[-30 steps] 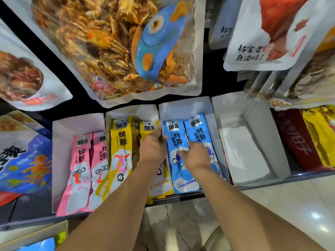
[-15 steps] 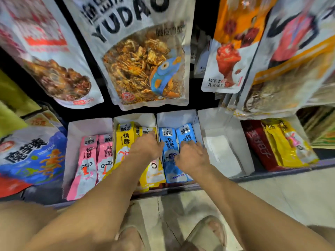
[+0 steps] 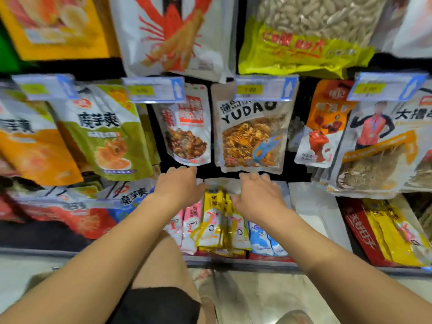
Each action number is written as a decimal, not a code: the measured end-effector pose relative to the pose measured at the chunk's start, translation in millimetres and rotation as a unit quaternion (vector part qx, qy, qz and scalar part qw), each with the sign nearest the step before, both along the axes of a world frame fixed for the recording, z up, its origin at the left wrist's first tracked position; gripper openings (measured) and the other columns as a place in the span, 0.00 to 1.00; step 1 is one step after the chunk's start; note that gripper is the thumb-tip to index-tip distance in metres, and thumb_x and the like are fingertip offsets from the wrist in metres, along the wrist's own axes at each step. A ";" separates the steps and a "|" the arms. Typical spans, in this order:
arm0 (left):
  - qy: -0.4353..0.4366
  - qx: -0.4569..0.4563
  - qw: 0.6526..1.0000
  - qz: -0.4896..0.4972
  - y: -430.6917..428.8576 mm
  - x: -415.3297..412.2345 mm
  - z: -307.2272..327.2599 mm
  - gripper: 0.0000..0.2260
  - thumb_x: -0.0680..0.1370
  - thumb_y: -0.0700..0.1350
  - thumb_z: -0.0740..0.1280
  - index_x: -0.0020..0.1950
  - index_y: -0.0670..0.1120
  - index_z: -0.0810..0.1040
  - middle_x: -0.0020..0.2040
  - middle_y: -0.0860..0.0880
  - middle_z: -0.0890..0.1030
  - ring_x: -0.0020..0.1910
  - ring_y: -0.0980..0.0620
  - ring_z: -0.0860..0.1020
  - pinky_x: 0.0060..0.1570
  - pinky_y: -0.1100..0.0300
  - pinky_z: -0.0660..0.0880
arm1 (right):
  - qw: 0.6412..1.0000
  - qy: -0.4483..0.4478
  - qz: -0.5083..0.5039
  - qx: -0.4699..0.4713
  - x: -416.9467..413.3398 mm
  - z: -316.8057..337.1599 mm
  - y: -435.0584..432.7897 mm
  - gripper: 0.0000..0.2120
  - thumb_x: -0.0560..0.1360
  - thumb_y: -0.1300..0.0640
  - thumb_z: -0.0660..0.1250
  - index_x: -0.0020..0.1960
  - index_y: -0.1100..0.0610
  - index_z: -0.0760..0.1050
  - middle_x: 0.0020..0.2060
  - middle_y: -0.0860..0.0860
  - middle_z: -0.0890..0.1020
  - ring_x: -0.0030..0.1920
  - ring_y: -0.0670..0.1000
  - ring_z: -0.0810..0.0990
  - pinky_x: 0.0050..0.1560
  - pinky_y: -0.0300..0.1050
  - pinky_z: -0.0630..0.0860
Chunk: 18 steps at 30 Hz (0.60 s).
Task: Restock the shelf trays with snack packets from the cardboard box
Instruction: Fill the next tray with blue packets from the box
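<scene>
I see pale tiled floor (image 3: 268,300) below the dark shelf edge (image 3: 233,263). My left hand (image 3: 180,187) and right hand (image 3: 259,197), fingers spread and gripping nothing, hide the backs of the white cardboard trays (image 3: 311,206). The blue-edged price tags (image 3: 154,90) are too blurred to read.

It was a shop: price tags (image 3: 265,90) clipped above hanging snack bags (image 3: 250,136) at the far side, packets (image 3: 211,220) stacked in nearer shelf trays (image 3: 313,206).

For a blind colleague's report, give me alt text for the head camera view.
Someone's left hand and right hand reach, fingers spread, over shelf trays of pink packets, yellow packets and blue packets. Larger snack bags hang above, beneath price tags.
</scene>
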<state>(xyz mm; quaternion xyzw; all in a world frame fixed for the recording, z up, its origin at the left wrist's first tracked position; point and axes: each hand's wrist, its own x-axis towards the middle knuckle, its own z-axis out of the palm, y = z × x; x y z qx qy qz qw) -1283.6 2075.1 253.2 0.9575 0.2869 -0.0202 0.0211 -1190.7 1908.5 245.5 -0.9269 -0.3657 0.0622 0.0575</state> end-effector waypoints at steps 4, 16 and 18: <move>-0.023 0.020 0.999 0.044 31.6 -58.2 25.3 0.21 0.79 0.60 0.60 0.65 0.48 0.72 0.61 0.42 0.78 0.60 0.38 0.75 0.55 0.47 0.75 | 0.997 -0.020 0.072 0.031 -39.2 37.1 38.3 0.26 0.82 0.43 0.59 0.75 0.56 0.63 0.70 0.56 0.69 0.70 0.61 0.65 0.68 0.58 0.66; -0.056 0.025 0.979 0.192 112.6 -213.4 20.6 0.26 0.78 0.64 0.60 0.67 0.47 0.72 0.62 0.45 0.78 0.61 0.40 0.75 0.54 0.48 0.75 | 0.971 -0.074 0.222 0.041 -156.5 61.6 157.2 0.28 0.79 0.44 0.61 0.73 0.58 0.64 0.67 0.58 0.72 0.67 0.62 0.69 0.64 0.59 0.69; -0.042 0.013 0.975 0.218 122.9 -230.9 12.0 0.26 0.79 0.63 0.60 0.68 0.47 0.72 0.62 0.45 0.78 0.61 0.41 0.75 0.53 0.48 0.75 | 0.968 -0.077 0.239 0.025 -172.9 54.4 176.5 0.26 0.79 0.44 0.61 0.71 0.58 0.66 0.66 0.59 0.72 0.67 0.62 0.69 0.62 0.59 0.70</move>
